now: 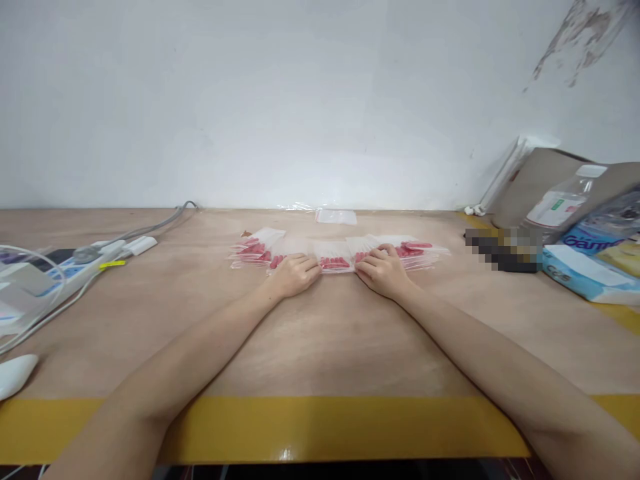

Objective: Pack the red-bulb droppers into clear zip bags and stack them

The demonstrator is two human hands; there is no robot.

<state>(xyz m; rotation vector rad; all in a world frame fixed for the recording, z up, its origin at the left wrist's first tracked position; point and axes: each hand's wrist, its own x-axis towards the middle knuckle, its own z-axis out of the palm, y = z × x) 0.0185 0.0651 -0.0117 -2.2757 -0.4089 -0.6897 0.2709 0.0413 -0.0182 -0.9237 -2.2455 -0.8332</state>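
A row of small clear plastic bags with red pieces inside lies spread across the middle of a wooden table. My left hand rests on the row left of its middle, fingers curled down onto the bags. My right hand rests on the row right of its middle, fingers also bent and pressing on the bags. Both forearms reach in from the near edge. One empty clear bag lies apart behind the row, near the wall.
A power strip with grey cables lies at the left, a white rounded object at the near left. At the right stand a cardboard box, a plastic bottle and blue tissue packs. Yellow tape edges the table front.
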